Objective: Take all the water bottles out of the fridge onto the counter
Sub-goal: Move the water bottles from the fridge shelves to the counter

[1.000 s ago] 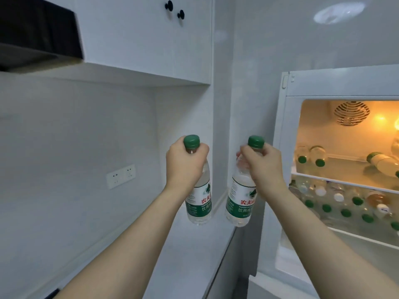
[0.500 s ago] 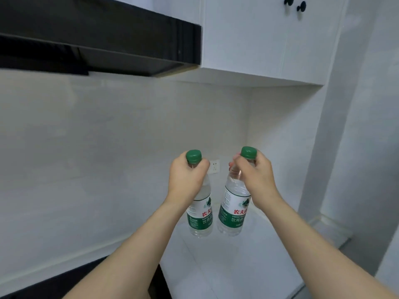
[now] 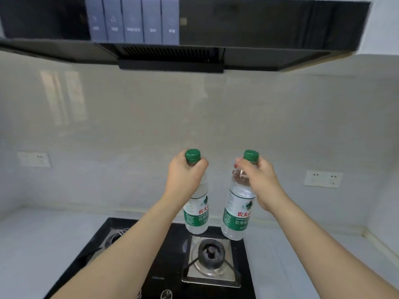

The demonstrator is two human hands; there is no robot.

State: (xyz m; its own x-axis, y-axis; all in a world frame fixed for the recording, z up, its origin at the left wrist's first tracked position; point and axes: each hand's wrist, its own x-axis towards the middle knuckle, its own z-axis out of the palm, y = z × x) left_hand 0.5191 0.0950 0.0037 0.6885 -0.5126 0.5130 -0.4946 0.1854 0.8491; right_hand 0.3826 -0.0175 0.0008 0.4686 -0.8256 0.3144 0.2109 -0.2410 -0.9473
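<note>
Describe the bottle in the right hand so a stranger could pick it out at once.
Start at the black gas hob under the range hood. Two green-capped water bottles hang above its right burner. It is the right bottle, hanging lower than the left bottle.

Clear plastic bottles (image 3: 236,214), glossy black glass hob (image 3: 172,255), brushed metal burner tray (image 3: 210,275), smooth glossy backsplash (image 3: 216,117).

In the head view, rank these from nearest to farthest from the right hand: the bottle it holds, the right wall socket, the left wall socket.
1. Bottle, gripped by the right hand at its neck.
2. Right wall socket, on the backsplash to the hand's right.
3. Left wall socket, far across, past the left hand.
</note>
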